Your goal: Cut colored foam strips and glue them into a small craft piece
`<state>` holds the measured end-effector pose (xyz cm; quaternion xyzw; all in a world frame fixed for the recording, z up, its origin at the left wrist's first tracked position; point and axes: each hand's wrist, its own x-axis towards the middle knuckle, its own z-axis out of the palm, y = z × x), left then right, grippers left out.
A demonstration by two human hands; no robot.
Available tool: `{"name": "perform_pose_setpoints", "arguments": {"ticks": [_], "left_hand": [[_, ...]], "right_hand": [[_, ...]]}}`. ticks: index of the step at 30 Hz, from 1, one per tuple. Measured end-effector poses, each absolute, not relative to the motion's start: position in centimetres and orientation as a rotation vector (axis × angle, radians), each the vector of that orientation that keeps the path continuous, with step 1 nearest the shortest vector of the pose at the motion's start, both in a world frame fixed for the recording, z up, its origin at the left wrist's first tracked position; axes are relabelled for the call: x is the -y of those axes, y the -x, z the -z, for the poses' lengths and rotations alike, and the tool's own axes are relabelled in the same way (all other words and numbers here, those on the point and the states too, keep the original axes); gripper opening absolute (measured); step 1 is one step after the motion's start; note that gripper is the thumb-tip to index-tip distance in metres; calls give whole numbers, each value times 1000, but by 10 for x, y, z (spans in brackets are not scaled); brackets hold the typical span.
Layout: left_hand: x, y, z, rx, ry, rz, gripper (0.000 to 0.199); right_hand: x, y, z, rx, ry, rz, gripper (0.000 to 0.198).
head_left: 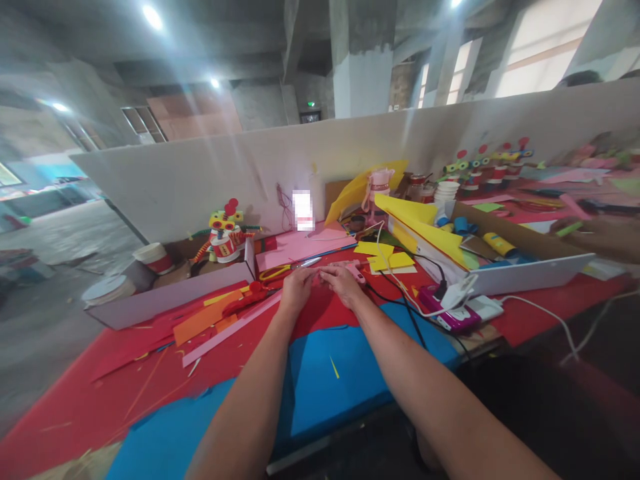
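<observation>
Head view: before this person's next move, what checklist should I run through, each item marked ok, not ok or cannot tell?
1. Both hands visible: ok; the left hand and right hand are close together over the red covering.
2. Item between the hands identifiable: cannot tell; too small and blurred.
3. Yellow-handled scissors well away from the hands: not ok; they lie close by the left hand.
4. Blue sheet free of scraps: not ok; a yellow sliver lies on it.
5. Black cable off the blue sheet: not ok; it runs across the sheet's right part.
6. Paper-cup figure upright: ok.
</observation>
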<state>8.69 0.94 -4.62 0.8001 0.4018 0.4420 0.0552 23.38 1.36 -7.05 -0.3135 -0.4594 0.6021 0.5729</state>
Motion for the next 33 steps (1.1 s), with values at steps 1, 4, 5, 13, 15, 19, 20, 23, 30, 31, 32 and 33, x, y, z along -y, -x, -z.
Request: {"name": "perform_pose_setpoints", "arguments": {"ticks": [1,4,5,13,15,19,20,23,30,31,32,33], "left_hand": [[-9,-87,46,-1218,-2464,-1325,28],[-10,-85,47,-1235,-2543,-1276,29],[-11,-85,47,-1244,-2561,-1264,30],[-9,-86,49,-1240,-2627,-1226,29],[-8,-88,50,-1221,-2595,-1243,29],[-7,-89,51,-1240,-2375,-1363,31],[-8,-89,52,-1263,-2293,-1398,32],[-11,-86,54,-1310,-2060,-1449,29],[-9,-92,54,-1073,-1582,-1408,31],[-7,-93,54,-1050,-1534,-1400,32],[-6,-94,53,-1032,-1495,-1392,34],[-5,-95,52,-1021,-1456,-1387,35]], "right_hand": [[-13,-234,70,1063,736,-1417,25],[-12,-234,67,1037,733,-1427,23],[-11,-234,66,1033,732,-1429,22],[-9,-232,65,939,737,-1441,32],[-9,-234,67,936,709,-1458,32],[-9,-234,66,887,664,-1488,32],[-9,-233,66,876,663,-1481,32],[-9,-230,65,852,672,-1445,32],[-11,-226,69,956,753,-1285,32],[-11,-225,70,967,752,-1266,32],[-11,-225,70,971,750,-1259,33],[-10,-224,70,969,747,-1262,34]]}}
